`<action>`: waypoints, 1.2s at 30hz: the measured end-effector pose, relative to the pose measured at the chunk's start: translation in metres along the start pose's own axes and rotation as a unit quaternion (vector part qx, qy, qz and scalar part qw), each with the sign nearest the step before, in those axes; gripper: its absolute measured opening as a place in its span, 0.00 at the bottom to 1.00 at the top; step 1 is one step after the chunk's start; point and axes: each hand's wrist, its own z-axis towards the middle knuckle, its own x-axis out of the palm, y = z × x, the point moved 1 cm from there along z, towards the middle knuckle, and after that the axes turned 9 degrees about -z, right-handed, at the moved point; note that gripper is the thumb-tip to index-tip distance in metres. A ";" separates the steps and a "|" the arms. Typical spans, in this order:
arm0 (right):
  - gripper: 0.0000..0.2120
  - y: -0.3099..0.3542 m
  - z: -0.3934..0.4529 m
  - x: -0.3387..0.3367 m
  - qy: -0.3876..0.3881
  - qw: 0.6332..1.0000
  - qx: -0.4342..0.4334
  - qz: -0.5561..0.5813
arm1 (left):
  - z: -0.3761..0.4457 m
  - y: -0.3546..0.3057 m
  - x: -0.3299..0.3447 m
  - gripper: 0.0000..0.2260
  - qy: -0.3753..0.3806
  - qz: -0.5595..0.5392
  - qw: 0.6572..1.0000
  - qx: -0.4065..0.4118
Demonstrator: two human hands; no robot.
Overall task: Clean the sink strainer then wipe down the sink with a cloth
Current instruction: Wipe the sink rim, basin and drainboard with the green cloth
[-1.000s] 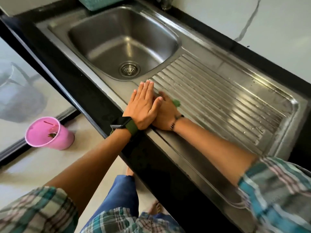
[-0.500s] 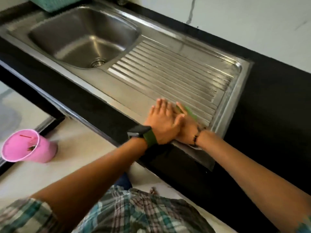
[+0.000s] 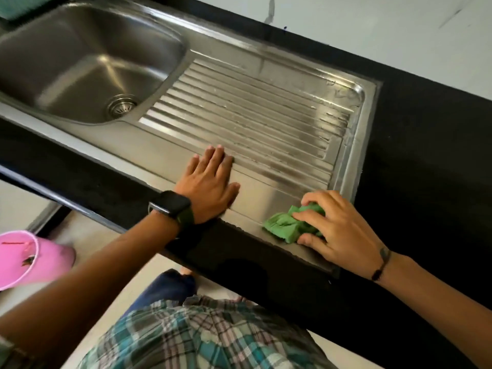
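The steel sink (image 3: 80, 62) takes up the upper left, with its round strainer (image 3: 122, 106) seated in the drain. A ribbed drainboard (image 3: 253, 115) runs off to the right of the bowl. My left hand (image 3: 210, 185), watch on the wrist, lies flat and open on the front strip of the drainboard. My right hand (image 3: 338, 230) presses a crumpled green cloth (image 3: 287, 226) onto the front right corner of the steel, fingers curled around it.
Black countertop (image 3: 426, 155) surrounds the sink at the right and front. A pink bucket (image 3: 29, 259) stands on the floor at the lower left. A teal basket corner (image 3: 16, 9) shows at the top left. A white wall (image 3: 372, 27) rises behind the counter.
My hands were stacked together on the cloth; now they are apart. The right hand has slid the cloth to the drainboard's front right corner, and the left lies flat by itself.
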 end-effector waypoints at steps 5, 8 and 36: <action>0.18 0.004 0.045 0.005 0.016 0.999 -0.035 0.035 | 0.004 0.006 0.008 0.28 -0.026 -0.011 0.999 0.029; 0.17 0.025 0.108 0.011 -0.025 0.999 0.024 0.024 | 0.006 0.007 0.003 0.27 -0.044 -0.068 0.997 0.011; 0.13 0.098 0.291 0.003 -0.116 0.993 0.002 0.036 | 0.023 0.096 -0.037 0.30 -0.139 -0.097 0.958 -0.233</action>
